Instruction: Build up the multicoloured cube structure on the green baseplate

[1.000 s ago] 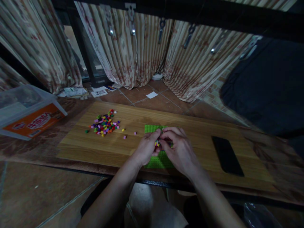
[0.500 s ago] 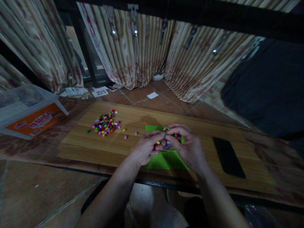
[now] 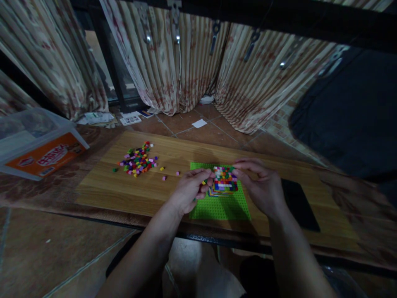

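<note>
A block of many-coloured small toy bricks [image 3: 224, 182] stands on a green studded baseplate [image 3: 218, 210]. At the block's left side, my left hand [image 3: 191, 189] is closed around a few small bricks; a yellow one [image 3: 204, 182] shows between the fingers. My right hand [image 3: 261, 185] reaches over the block's right side. Its thumb and forefinger pinch a small green brick [image 3: 231, 169] at the far right corner of the top layer. Whether that brick touches the layer beneath, I cannot tell.
Loose coloured bricks [image 3: 139, 160] lie heaped on the left of the wooden board [image 3: 105, 186], with a few strays towards the baseplate. A black phone-like slab [image 3: 300, 206] lies at the right. A clear plastic tub [image 3: 43, 140] with an orange label stands far left.
My hands were together over the block; now my right hand has moved right, to the block's far right corner, with the green brick. My left hand has stayed nearly in place.
</note>
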Action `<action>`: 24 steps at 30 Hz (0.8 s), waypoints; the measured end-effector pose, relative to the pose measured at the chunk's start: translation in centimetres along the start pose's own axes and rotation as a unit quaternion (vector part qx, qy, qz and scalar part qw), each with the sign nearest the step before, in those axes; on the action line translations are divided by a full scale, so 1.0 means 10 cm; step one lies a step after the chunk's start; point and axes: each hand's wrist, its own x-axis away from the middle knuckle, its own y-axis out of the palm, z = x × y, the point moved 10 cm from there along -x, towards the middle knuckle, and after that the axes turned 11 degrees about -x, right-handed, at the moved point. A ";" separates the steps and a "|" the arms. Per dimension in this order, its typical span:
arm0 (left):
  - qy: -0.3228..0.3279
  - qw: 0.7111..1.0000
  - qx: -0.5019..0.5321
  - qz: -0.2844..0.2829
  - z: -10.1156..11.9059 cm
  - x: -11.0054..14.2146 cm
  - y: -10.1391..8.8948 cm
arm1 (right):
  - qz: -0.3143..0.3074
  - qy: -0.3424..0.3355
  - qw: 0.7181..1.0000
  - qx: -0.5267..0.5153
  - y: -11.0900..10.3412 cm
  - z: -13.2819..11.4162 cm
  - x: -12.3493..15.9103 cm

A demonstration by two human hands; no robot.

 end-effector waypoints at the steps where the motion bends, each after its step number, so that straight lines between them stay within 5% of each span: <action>1: -0.003 1.000 -0.001 0.014 0.00 0.00 -0.03 | -0.003 0.000 1.000 0.013 -0.02 0.02 0.00; 11: -0.006 0.999 -0.007 0.039 0.00 0.00 -0.08 | -0.072 -0.019 0.986 0.152 0.21 0.08 0.04; 24: -0.004 0.999 -0.006 0.041 0.00 -0.01 -0.10 | -0.053 0.025 0.990 0.128 0.16 0.16 0.03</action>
